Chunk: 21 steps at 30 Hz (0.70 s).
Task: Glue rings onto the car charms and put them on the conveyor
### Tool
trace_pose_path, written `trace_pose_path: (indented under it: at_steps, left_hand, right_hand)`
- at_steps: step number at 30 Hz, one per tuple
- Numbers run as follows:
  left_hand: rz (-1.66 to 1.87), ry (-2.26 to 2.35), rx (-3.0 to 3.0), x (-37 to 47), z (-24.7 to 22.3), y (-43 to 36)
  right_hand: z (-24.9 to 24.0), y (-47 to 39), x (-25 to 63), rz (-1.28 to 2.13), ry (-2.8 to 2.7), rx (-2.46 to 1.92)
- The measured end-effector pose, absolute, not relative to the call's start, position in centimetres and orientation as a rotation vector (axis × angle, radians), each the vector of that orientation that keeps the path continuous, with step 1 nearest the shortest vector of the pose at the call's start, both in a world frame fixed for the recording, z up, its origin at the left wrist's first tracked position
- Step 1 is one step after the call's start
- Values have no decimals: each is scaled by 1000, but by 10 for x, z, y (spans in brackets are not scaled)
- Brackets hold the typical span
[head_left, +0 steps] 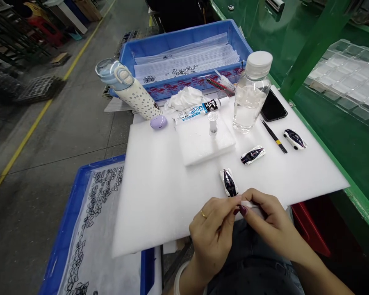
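My left hand (213, 231) and my right hand (272, 217) meet at the front edge of the white foam sheet (150, 196), fingertips pinched together. Between the right thumb and fingers shows a small white piece (247, 203), perhaps folded tissue; most of it is covered. The left fingertips press against the same spot, and what they grip is hidden. Just beyond the fingers lies a black-and-white toy car (229, 182). A second toy car (252, 155) sits farther right, and a third toy car (294, 139) rests near the black tweezers (274, 136).
A foam block (203, 145) carries a small clear cup (213, 123). Behind stand a bottle of clear liquid (249, 102), glue tube (198, 110), crumpled tissue (186, 98), dotted flask (135, 94), lilac case (158, 122) and phone (273, 107). Blue crates (184, 35) hold black rings.
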<state>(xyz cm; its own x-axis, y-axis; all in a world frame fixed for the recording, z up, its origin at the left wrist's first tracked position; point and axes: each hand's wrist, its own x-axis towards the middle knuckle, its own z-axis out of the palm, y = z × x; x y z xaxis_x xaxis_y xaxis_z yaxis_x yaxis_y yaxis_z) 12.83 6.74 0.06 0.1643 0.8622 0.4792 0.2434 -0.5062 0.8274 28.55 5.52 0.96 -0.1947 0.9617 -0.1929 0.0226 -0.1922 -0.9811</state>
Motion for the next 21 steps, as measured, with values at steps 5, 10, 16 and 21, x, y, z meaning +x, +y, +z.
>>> trace_pose_path:
  at_steps: [5,10,16,21]
  left_hand:
    - [1296,894,1292,131,-7,67]
    - [1314,839,1099,138,-17,72]
    - [1327,738,753,146,-17,75]
    - [1240,714,559,143,-12,78]
  right_hand:
    - [3,55,272,1853,-713,-1067]
    - [2,58,271,1914,-620,-987]
    - [8,56,291,1722,-851,-1088]
    - [12,52,303,1615,-1002,-1111]
